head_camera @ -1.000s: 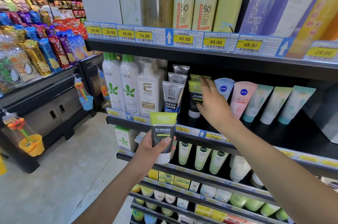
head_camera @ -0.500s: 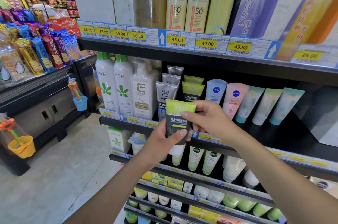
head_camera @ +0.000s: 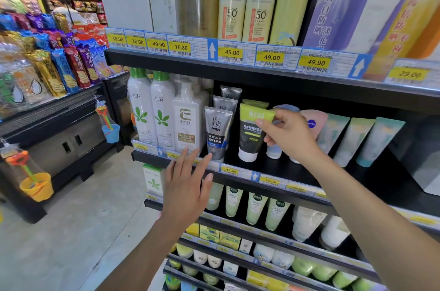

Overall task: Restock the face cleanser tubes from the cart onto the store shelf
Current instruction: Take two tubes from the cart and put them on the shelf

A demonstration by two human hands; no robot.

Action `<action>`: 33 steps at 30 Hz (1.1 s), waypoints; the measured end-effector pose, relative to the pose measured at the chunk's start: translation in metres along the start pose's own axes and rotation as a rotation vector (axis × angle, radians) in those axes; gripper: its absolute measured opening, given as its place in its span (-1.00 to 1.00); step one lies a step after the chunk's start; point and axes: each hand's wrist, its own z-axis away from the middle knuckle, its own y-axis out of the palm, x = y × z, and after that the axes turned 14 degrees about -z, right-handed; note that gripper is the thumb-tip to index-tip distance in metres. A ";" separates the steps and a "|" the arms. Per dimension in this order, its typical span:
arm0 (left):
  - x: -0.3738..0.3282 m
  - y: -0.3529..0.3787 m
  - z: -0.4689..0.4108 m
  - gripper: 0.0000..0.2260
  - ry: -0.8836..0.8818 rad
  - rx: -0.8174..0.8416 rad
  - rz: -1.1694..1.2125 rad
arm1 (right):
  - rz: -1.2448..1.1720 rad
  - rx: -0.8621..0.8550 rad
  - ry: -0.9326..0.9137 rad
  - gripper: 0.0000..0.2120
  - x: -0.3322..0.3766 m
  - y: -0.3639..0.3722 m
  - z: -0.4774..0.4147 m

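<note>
White green-capped bottles (head_camera: 141, 110), two, well left of the cleanser tube (head_camera: 251, 133) | left hand (head_camera: 188, 188) empty, fingers spread, low left of it | grey tubes (head_camera: 217, 131), three in file, just left | right hand (head_camera: 289, 135) pinches its green crimp; tube cap down on shelf (head_camera: 390, 171) | pale-green tubes (head_camera: 352, 138), three, right

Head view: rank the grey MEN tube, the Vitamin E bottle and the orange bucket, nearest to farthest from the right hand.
1. grey MEN tube, just left of the right hand.
2. Vitamin E bottle, further left.
3. orange bucket, far left.
</note>
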 end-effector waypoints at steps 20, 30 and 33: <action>0.005 0.012 0.002 -0.52 0.027 0.016 -0.075 | 0.055 -0.009 0.073 -0.93 -0.037 0.016 0.013; 0.014 0.001 0.003 -0.40 0.104 0.091 -0.075 | 0.242 -0.104 0.077 -0.87 -0.021 0.031 0.039; 0.012 -0.009 0.001 -0.38 0.105 0.115 -0.075 | 0.396 -0.168 0.146 -0.60 -0.020 0.030 0.063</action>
